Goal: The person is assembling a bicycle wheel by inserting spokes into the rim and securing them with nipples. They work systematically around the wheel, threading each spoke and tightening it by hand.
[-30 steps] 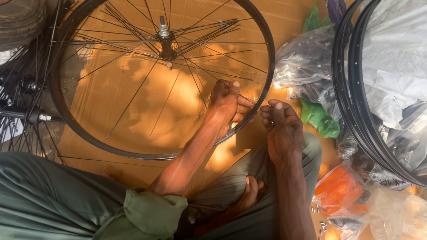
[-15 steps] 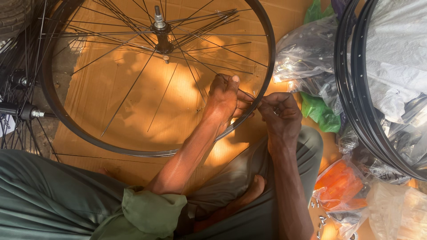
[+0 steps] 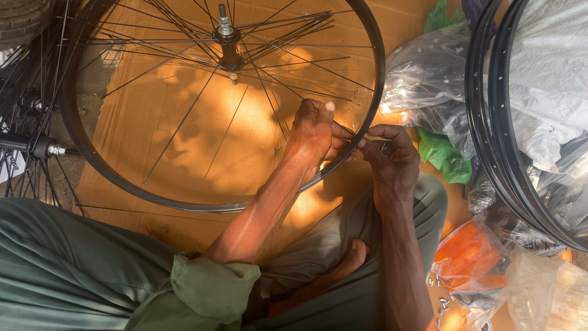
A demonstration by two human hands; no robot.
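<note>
— Since the earlier frame, both hands have slid lower on the rim and the wheel sits higher and further right in view; what lies beneath it?

— Flat brown cardboard (image 3: 184, 141), creased and dappled with sunlight, on bare ground outdoors; the bicycle wheel (image 3: 110, 175) lies over it, a black metal rim with thin steel spokes (image 3: 184, 122) running to a shiny hub (image 3: 225, 30).

— And the hands?

— Close together at the rim's lower right edge; the left hand (image 3: 315, 132) is closed over the rim from inside, the right hand (image 3: 392, 156) pinches at the rim's outer side; I cannot tell what it pinches.

— Around them?

— Crinkled clear plastic bags (image 3: 422, 79), a green bag (image 3: 444, 156), an orange packet (image 3: 468, 257); 2 bare black rims (image 3: 490, 153) at right; another spoked wheel (image 3: 24, 122) at left; small metal nipples (image 3: 441, 294) are scattered nearby.
</note>
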